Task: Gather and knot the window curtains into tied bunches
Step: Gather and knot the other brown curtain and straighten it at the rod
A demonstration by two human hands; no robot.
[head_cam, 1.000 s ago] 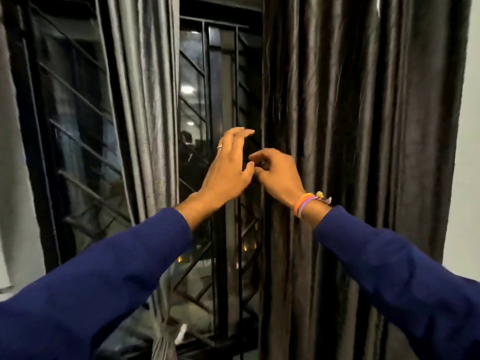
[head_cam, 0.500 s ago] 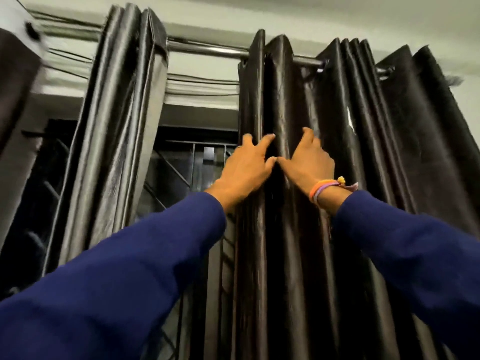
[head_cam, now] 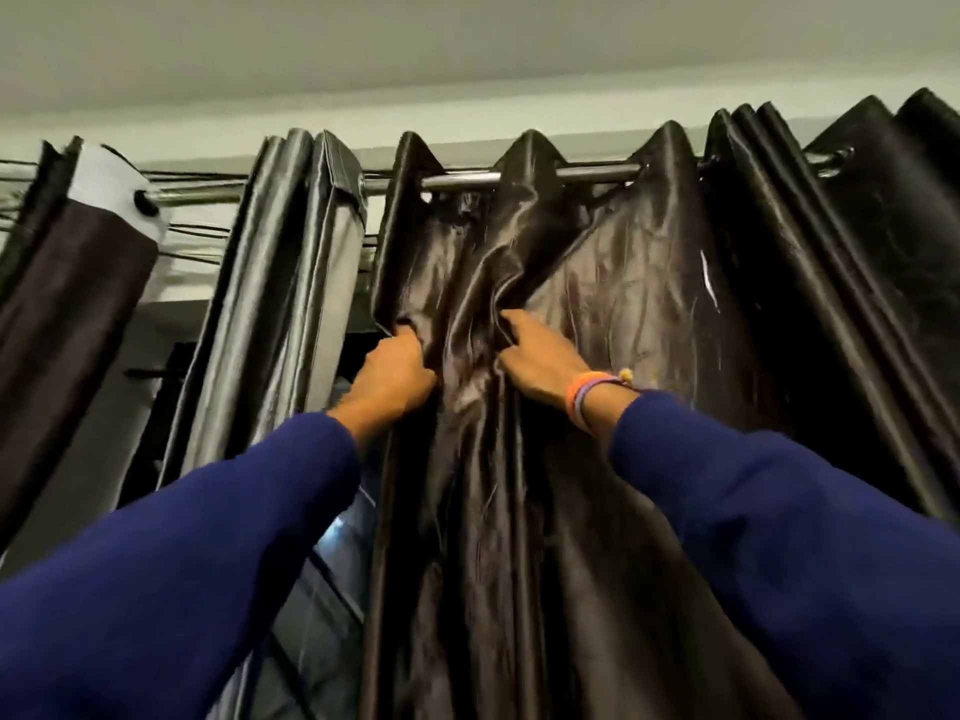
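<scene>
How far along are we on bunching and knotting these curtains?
Done: the narrow panel left of the gap hangs gathered in tight folds; no knot shows in view. In hand: the left hand grips the edge of the wide dark curtain and the right hand clutches a fold beside it. Left: gathering its spread pleats along the rod, then knotting.

Dim indoor light fell flat from above, ceiling (head_cam: 467, 39) at 12 o'clock brightest, pale green-grey. Glossy dark curtain (head_cam: 597, 283) carried streaky sheen at centre, small white glint at 2 o'clock. Folds toward 3 o'clock sank into near-black. Wide-angle lens bowed curtain rod (head_cam: 592, 175) and stretched blue sleeves (head_cam: 171, 579) at 7 and 5 o'clock. Detail was soft, compression-smeared throughout.
</scene>
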